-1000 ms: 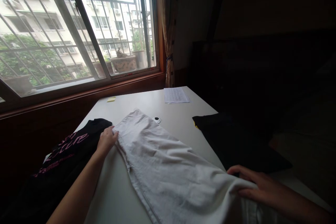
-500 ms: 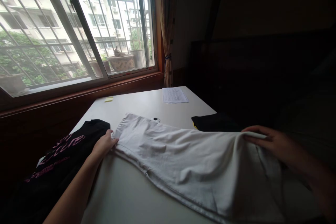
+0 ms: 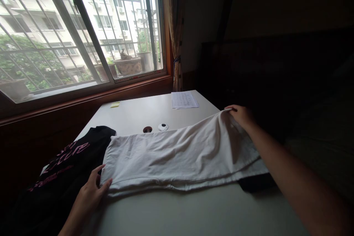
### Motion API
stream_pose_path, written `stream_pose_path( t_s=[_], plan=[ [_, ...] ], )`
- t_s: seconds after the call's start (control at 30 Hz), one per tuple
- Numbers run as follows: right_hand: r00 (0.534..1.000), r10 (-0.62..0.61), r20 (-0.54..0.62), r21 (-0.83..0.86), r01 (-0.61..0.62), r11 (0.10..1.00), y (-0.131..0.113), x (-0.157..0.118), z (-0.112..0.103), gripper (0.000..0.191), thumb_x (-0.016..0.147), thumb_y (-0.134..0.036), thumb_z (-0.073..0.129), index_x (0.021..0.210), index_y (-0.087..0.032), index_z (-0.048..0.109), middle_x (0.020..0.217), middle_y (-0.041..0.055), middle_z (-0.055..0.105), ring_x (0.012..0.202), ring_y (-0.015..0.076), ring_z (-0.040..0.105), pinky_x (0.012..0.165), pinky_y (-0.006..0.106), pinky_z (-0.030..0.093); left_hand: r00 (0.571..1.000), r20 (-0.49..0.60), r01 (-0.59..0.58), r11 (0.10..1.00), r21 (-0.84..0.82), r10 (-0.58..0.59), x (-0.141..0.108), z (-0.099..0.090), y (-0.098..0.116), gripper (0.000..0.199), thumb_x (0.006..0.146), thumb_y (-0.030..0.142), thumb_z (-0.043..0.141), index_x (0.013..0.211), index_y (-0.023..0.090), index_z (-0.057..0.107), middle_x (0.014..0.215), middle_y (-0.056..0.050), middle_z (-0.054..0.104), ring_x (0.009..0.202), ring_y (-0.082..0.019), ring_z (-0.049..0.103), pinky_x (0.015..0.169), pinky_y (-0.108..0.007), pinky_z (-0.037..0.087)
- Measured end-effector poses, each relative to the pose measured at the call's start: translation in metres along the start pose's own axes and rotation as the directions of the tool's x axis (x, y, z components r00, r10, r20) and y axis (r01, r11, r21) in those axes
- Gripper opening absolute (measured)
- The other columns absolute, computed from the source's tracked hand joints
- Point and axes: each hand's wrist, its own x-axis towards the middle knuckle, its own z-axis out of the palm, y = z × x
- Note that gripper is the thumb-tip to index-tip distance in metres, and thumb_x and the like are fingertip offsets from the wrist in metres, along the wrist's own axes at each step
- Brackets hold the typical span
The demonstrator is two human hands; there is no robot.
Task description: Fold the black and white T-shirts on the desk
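Observation:
A pair of off-white trousers (image 3: pixel 166 158), folded lengthwise, stretches across the white table (image 3: pixel 177 215) with soft creases along it. My left hand (image 3: pixel 92 188) holds the left end by its lower corner, thumb on top of the cloth and the other fingers at the edge. At the far right, my right hand (image 3: pixel 240 116) pinches the upper edge and lifts it above the tabletop. The cloth slopes down from there. A dark folded cloth (image 3: pixel 257 183) lies partly hidden beneath the right end of the trousers.
Left of the trousers lies a black garment (image 3: pixel 91 143) with pink lettering. Behind them are a round cable hole (image 3: pixel 147 129) and a white ring-shaped piece (image 3: pixel 163 127). Papers (image 3: pixel 184 99) and a yellow sticky pad (image 3: pixel 115 104) rest toward the far edge, below the window (image 3: pixel 83 33).
My right hand has moved up and left, away from me, swinging the trousers' right end over the dark cloth. My left hand has come nearer with the left end, uncovering the cable hole.

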Motion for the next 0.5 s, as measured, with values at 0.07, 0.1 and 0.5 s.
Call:
stream_pose_path(
  t_s=[0.07,0.1,0.5],
  plan=[
    [0.999,0.045,-0.004,-0.044,-0.046,0.998,0.014,0.005,0.015,0.022,0.084,-0.021,0.059,0.098,-0.021,0.077,0.107,0.0102,0.077,0.096,0.0260,0.067,0.085,0.033,0.048,0.999,-0.048,0.013,1.000,-0.016,-0.013,-0.010,0.001,0.000,0.079,0.081,0.071,0.051,0.144,0.023,0.052,0.109,-0.014,0.071,0.102,-0.035,0.072,0.086,-0.044,0.056],
    [0.998,0.070,-0.002,-0.054,-0.070,0.996,0.022,0.006,0.020,0.023,0.084,-0.020,0.058,0.098,-0.020,0.077,0.106,0.0110,0.077,0.094,0.0257,0.067,0.083,0.034,0.049,0.998,-0.067,0.010,1.000,-0.022,-0.012,-0.014,0.002,0.001,0.079,0.081,0.071,0.051,0.143,0.023,0.053,0.107,-0.013,0.070,0.100,-0.034,0.072,0.086,-0.044,0.056],
    [0.966,0.145,0.213,-0.086,-0.130,0.988,0.056,-0.040,0.027,0.039,0.086,-0.059,0.060,0.083,-0.022,0.072,0.086,0.0086,0.075,0.084,0.0294,0.070,0.078,0.038,0.052,0.997,-0.066,0.050,0.999,-0.011,-0.051,-0.014,0.001,0.008,0.073,0.080,0.068,0.055,0.139,0.025,0.058,0.108,-0.009,0.071,0.086,-0.030,0.072,0.078,-0.039,0.057]
  ],
)
